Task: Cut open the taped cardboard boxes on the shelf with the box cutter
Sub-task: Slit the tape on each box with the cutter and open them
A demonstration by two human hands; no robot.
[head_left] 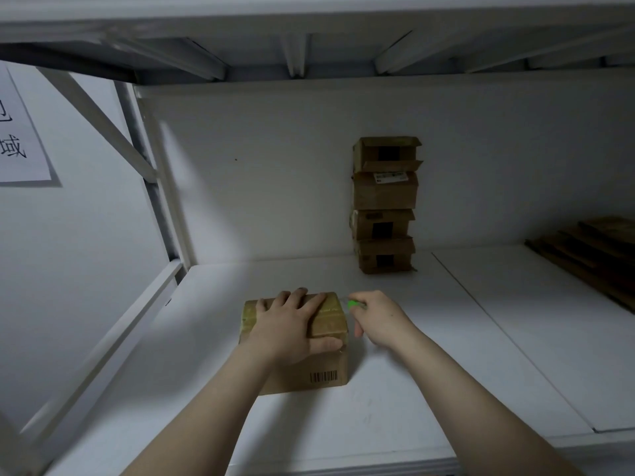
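Cardboard box (328, 372) sits on the shelf (412, 372) directly under my left grip (292, 324), whose fingers lie flat and spread across its taped top. My right grip (374, 317) is curled around the green box cutter (354, 305), just beside the box's far right corner; I cannot tell whether the blade touches the tape. Beyond my right grip, against the back wall, stands a stack of four boxes (385, 207). Well to its right lie flattened cardboard sheets (591, 249).

Box cutter (354, 304) blade too small; wall sign (20, 139) cut off.
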